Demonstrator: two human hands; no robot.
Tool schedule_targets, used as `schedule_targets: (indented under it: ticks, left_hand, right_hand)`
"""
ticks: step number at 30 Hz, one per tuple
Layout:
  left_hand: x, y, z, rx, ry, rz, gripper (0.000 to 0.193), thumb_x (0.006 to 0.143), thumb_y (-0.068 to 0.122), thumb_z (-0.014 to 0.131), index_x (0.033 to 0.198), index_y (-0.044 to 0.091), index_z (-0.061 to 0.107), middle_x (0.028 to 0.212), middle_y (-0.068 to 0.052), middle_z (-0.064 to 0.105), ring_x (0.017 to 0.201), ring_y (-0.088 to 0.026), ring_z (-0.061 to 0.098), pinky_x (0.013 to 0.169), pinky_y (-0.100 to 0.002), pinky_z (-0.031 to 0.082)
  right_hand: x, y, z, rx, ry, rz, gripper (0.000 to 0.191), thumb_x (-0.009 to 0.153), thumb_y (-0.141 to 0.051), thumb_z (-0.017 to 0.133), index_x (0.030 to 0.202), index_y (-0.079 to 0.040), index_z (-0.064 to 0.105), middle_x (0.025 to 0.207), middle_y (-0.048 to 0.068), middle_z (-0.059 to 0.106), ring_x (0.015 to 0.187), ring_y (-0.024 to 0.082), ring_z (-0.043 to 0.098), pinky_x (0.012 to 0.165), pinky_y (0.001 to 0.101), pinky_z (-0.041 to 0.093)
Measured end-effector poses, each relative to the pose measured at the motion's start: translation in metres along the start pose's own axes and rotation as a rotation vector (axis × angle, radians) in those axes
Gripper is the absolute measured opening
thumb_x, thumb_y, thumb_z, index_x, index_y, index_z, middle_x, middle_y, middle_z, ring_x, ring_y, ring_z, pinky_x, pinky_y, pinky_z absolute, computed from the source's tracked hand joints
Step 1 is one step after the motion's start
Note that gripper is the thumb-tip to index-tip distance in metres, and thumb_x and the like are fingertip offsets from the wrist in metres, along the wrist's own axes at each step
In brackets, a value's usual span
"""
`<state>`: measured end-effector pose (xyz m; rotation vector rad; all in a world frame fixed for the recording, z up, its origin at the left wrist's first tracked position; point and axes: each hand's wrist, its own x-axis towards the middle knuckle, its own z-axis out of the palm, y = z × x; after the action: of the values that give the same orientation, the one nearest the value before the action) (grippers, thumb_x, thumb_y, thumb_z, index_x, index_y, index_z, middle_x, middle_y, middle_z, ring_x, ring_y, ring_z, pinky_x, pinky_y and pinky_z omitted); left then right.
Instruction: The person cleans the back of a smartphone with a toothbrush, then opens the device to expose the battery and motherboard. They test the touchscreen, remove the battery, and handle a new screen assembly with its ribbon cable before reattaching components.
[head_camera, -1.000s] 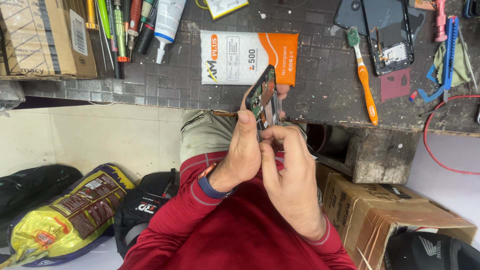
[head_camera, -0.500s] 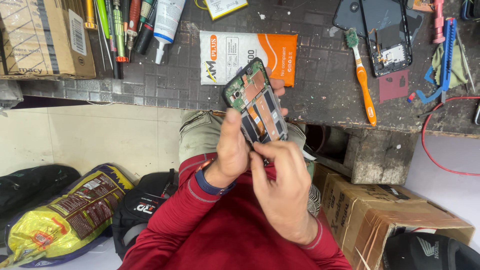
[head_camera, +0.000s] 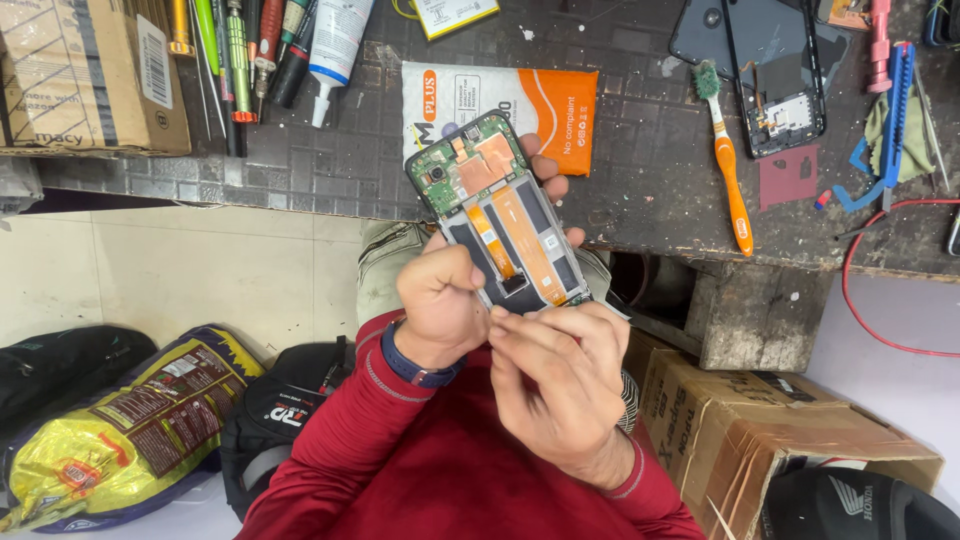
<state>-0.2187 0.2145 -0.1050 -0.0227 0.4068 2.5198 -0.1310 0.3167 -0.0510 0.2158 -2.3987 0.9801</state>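
Messy dark workbench (head_camera: 330, 170) up top, cardboard box (head_camera: 90, 75) at 10 o'clock and an orange toothbrush (head_camera: 728, 165) at 2. Dead center, the left hand (head_camera: 440, 305) grips the opened phone (head_camera: 497, 215) along its edge, circuit board facing up. The right hand (head_camera: 555, 385), at 5 o'clock from it, pinches its bottom end.

Two opened phones (head_camera: 500, 215) (head_camera: 775, 75), one toothbrush (head_camera: 728, 160), two cardboard boxes (head_camera: 90, 75) (head_camera: 770, 430).
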Motion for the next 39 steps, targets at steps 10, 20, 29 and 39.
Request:
schedule_targets:
  ticks: [10, 20, 29, 39]
  left_hand:
    - [-0.004, 0.007, -0.005, -0.045, -0.077, -0.055, 0.104, 0.062, 0.008, 0.050, 0.163, 0.000, 0.026, 0.158, -0.021, 0.043, 0.152, -0.036, 0.038, 0.126, -0.058, 0.039]
    - [-0.003, 0.010, -0.012, -0.155, -0.155, -0.167, 0.104, 0.060, 0.005, 0.057, 0.161, 0.005, 0.029, 0.154, -0.027, 0.042, 0.146, -0.040, 0.042, 0.125, -0.049, 0.037]
    - [-0.008, 0.007, -0.022, -0.222, -0.242, -0.155, 0.090, 0.066, 0.002, 0.053, 0.153, -0.001, 0.035, 0.129, -0.017, 0.050, 0.127, -0.032, 0.054, 0.121, -0.044, 0.040]
    - [-0.010, 0.006, -0.025, -0.182, -0.185, -0.141, 0.103, 0.059, -0.001, 0.051, 0.160, -0.002, 0.032, 0.138, -0.015, 0.049, 0.132, -0.028, 0.053, 0.125, -0.047, 0.039]
  right_hand:
    - [-0.006, 0.030, 0.004, 0.512, 0.128, 0.702, 0.043, 0.093, 0.002, 0.071, 0.129, -0.003, 0.048, 0.113, 0.004, 0.056, 0.103, 0.011, 0.055, 0.094, 0.0279, 0.049]
    - [-0.023, 0.065, 0.009, 1.402, 0.079, 1.026, 0.030, 0.098, -0.006, 0.066, 0.125, -0.005, 0.052, 0.116, 0.002, 0.056, 0.109, 0.011, 0.057, 0.097, 0.0280, 0.048]
    - [-0.033, 0.071, 0.009, 1.462, 0.037, 1.033, 0.026, 0.101, -0.010, 0.065, 0.121, -0.007, 0.050, 0.121, 0.001, 0.054, 0.116, 0.012, 0.054, 0.100, 0.0290, 0.047]
    - [-0.039, 0.055, 0.011, 1.137, 0.067, 0.903, 0.024, 0.106, -0.006, 0.053, 0.129, -0.006, 0.046, 0.124, 0.005, 0.053, 0.114, 0.012, 0.051, 0.101, 0.0284, 0.044]
